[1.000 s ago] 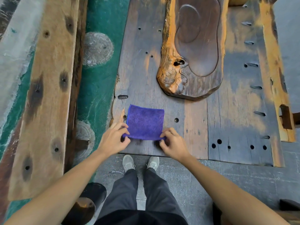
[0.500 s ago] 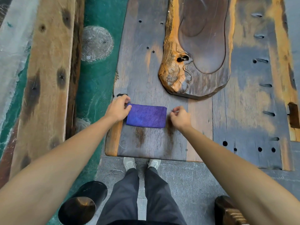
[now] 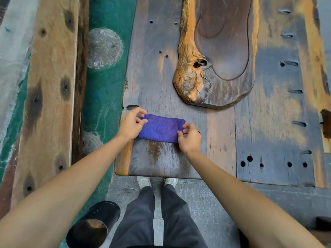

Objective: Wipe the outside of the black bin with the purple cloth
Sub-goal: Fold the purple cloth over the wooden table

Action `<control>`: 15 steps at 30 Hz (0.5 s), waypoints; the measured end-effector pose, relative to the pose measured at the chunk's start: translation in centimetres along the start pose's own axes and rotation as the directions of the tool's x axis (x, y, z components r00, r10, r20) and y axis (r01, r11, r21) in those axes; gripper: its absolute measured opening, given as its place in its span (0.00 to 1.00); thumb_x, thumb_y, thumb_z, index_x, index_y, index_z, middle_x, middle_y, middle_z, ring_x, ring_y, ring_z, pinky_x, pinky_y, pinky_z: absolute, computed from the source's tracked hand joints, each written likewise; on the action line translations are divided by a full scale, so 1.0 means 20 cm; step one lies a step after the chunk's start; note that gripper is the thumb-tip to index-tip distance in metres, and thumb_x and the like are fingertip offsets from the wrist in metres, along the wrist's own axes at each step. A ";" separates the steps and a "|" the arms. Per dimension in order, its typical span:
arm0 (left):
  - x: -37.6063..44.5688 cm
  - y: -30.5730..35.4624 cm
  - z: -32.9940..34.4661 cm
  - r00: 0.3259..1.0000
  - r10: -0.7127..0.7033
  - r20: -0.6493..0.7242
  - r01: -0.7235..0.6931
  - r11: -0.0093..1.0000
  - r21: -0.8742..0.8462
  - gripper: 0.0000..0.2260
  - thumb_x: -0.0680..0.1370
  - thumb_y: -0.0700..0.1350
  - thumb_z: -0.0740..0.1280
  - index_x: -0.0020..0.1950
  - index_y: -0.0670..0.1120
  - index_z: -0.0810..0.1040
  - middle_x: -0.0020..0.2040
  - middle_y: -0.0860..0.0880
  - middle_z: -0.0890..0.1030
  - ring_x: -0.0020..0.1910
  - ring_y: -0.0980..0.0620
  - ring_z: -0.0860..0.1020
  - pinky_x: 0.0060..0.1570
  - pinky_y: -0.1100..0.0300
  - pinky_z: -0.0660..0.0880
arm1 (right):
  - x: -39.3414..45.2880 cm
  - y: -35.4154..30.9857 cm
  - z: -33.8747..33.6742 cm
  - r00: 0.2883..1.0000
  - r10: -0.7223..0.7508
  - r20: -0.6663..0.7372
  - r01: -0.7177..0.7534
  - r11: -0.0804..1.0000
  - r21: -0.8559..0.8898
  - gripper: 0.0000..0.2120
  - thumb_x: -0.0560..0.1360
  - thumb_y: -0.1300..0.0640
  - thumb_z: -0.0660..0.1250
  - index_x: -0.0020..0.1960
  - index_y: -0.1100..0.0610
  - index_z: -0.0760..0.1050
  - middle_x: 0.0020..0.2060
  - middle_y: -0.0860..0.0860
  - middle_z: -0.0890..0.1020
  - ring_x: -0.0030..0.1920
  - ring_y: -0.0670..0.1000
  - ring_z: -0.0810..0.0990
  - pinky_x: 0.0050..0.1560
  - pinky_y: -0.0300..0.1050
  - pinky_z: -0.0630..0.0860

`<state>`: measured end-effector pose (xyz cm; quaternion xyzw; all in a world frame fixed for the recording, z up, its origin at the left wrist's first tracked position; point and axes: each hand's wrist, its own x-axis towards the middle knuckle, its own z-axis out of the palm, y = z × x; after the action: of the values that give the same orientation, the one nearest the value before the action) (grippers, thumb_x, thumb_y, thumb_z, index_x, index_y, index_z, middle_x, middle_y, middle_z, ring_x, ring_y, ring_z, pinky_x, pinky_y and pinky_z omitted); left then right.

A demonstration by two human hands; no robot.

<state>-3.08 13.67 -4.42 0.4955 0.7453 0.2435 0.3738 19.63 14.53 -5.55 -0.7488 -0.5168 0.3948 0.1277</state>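
Note:
The purple cloth (image 3: 161, 128) lies folded into a narrow strip on the dark wooden table (image 3: 161, 163), close to its front left corner. My left hand (image 3: 131, 123) pinches the cloth's left end. My right hand (image 3: 189, 137) pinches its right end, lifting that edge slightly. The black bin (image 3: 93, 225) stands on the floor at the lower left, below the table's front edge and beside my left leg, its open mouth toward me. Neither hand touches the bin.
A carved wooden tea tray (image 3: 220, 56) lies on the table behind the cloth. A long pale plank (image 3: 50, 97) runs along the left over a green floor (image 3: 107, 97). My feet stand on grey stone paving (image 3: 206, 199).
The cloth has gone from an open square to a folded strip, placed farther back on the table. My right hand, apart from the cloth half a second ago, now grips its right end.

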 end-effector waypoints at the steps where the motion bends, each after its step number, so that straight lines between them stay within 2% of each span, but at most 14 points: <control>1: 0.00 0.00 0.01 1.000 -0.009 -0.009 0.009 1.000 0.009 0.09 0.77 0.38 0.71 0.56 0.44 0.79 0.50 0.48 0.80 0.37 0.51 0.79 0.46 0.56 0.78 | -0.01 0.01 0.00 0.999 0.025 -0.027 -0.025 1.000 0.020 0.10 0.77 0.58 0.71 0.57 0.56 0.74 0.48 0.54 0.82 0.48 0.56 0.83 0.55 0.57 0.80; 5: -0.01 -0.02 0.05 0.993 -0.111 -0.030 0.114 0.985 0.132 0.13 0.78 0.41 0.69 0.61 0.43 0.76 0.56 0.46 0.77 0.46 0.45 0.79 0.55 0.50 0.77 | -0.03 0.01 0.01 0.990 0.139 -0.035 -0.137 0.990 0.041 0.22 0.74 0.50 0.75 0.62 0.58 0.72 0.57 0.56 0.78 0.55 0.57 0.80 0.59 0.52 0.77; 8: -0.03 -0.05 0.07 0.987 -0.153 -0.046 0.159 0.975 0.157 0.14 0.78 0.44 0.68 0.62 0.45 0.73 0.57 0.46 0.75 0.47 0.44 0.78 0.56 0.51 0.75 | -0.02 -0.03 0.02 0.978 0.209 0.027 -0.210 0.977 0.037 0.30 0.70 0.47 0.78 0.63 0.58 0.69 0.59 0.55 0.73 0.55 0.56 0.78 0.59 0.52 0.76; 10: -0.04 -0.06 0.09 0.984 -0.174 -0.039 0.178 0.974 0.141 0.14 0.78 0.45 0.68 0.62 0.45 0.73 0.55 0.48 0.74 0.46 0.46 0.77 0.54 0.52 0.74 | -0.01 -0.07 0.02 0.953 0.293 0.080 -0.298 0.952 0.074 0.28 0.69 0.50 0.79 0.61 0.57 0.69 0.56 0.55 0.75 0.53 0.56 0.78 0.56 0.51 0.77; 13: -0.06 -0.06 0.10 0.973 -0.228 -0.018 0.229 0.969 0.090 0.15 0.78 0.45 0.69 0.63 0.43 0.73 0.53 0.49 0.76 0.49 0.49 0.76 0.51 0.57 0.71 | 0.00 -0.12 -0.01 0.900 0.397 0.180 -0.432 0.869 0.243 0.14 0.69 0.56 0.78 0.45 0.55 0.73 0.44 0.53 0.81 0.39 0.51 0.78 0.37 0.43 0.73; 14: -0.07 -0.06 0.10 0.969 -0.248 -0.017 0.249 0.966 0.067 0.15 0.78 0.45 0.69 0.63 0.43 0.73 0.53 0.50 0.76 0.50 0.50 0.76 0.50 0.58 0.70 | 0.00 -0.14 -0.01 0.900 0.394 0.188 -0.434 0.855 0.283 0.13 0.69 0.58 0.78 0.41 0.54 0.72 0.40 0.51 0.81 0.37 0.49 0.77 0.34 0.42 0.71; 15: -0.08 -0.07 0.11 0.963 -0.269 -0.013 0.270 0.962 0.037 0.15 0.77 0.44 0.70 0.62 0.43 0.73 0.52 0.50 0.76 0.50 0.50 0.76 0.50 0.59 0.70 | -0.01 -0.16 -0.01 0.912 0.372 0.170 -0.408 0.858 0.311 0.13 0.69 0.59 0.77 0.41 0.53 0.72 0.39 0.50 0.81 0.37 0.48 0.78 0.34 0.41 0.71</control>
<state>-1.78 11.68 -6.17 0.3956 0.8118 0.1779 0.3909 17.57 15.76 -3.26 -0.7830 -0.2842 0.5340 0.1452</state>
